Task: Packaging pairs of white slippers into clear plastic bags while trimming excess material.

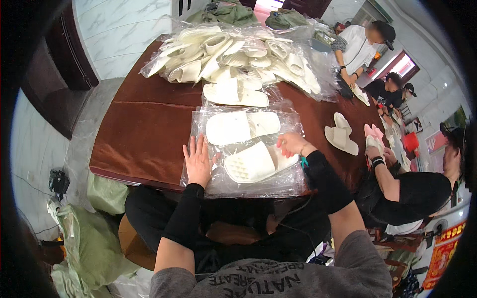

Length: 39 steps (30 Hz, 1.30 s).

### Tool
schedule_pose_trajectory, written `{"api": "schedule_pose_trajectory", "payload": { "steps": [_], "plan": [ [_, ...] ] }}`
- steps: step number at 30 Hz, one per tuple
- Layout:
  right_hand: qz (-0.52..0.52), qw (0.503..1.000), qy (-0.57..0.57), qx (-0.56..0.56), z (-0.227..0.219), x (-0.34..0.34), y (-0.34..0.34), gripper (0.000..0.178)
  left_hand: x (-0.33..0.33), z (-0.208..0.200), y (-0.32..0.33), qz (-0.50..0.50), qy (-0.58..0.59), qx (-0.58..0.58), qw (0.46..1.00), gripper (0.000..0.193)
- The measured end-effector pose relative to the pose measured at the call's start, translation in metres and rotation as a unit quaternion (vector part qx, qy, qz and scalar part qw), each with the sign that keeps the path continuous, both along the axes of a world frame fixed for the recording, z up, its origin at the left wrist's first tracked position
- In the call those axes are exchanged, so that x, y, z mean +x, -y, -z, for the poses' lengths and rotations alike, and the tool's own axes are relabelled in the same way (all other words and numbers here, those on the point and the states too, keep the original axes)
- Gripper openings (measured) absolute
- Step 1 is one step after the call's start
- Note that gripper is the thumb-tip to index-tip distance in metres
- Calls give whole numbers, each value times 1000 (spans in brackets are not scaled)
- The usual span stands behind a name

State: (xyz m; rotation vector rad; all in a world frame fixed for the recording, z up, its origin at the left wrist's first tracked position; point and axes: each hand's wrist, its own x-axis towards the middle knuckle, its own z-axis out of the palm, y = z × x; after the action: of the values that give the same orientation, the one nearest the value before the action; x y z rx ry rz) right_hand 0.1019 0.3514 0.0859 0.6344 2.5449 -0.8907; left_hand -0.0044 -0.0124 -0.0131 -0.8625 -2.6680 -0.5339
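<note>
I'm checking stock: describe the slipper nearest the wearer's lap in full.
The slipper is off-white, with a broad, smooth strap and a bumpy footbed; it looks like moulded foam or rubber. It lies sole-down on clear plastic on the brown table, slightly slanted, its right end farther from the wearer. The right hand is at its right end; contact is unclear.

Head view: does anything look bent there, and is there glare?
Head view: yes, the dark door frame at left leans and bows, and the picture's corners go black; glints streak the clear plastic around the nearest slipper; the bright opening at upper right looks washed out.
</note>
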Motion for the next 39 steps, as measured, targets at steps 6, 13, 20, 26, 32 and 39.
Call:
{"api": "schedule_pose_trajectory", "payload": {
  "steps": [6,13,20,26,32,39],
  "plan": [
    [100,938,-268,-196,11,5,14,29,0,-3,11,-11,2,-11,1000,75],
    [179,962,-203,44,32,15,-42,38,-2,1,10,-20,11,-27,999,74],
    [132,921,-341,137,42,33,-90,39,1,2,-6,3,1,-4,1000,74],
    [92,898,-284,324,73,13,-35,77,-1,3,5,-14,2,-32,999,73],
    [117,944,-270,149,28,32,-53,35,0,2,-2,-3,7,-41,999,73],
    [116,832,-254,-479,-46,50,-65,40,-9,19,3,-10,-44,-69,997,73]
  ]
}}
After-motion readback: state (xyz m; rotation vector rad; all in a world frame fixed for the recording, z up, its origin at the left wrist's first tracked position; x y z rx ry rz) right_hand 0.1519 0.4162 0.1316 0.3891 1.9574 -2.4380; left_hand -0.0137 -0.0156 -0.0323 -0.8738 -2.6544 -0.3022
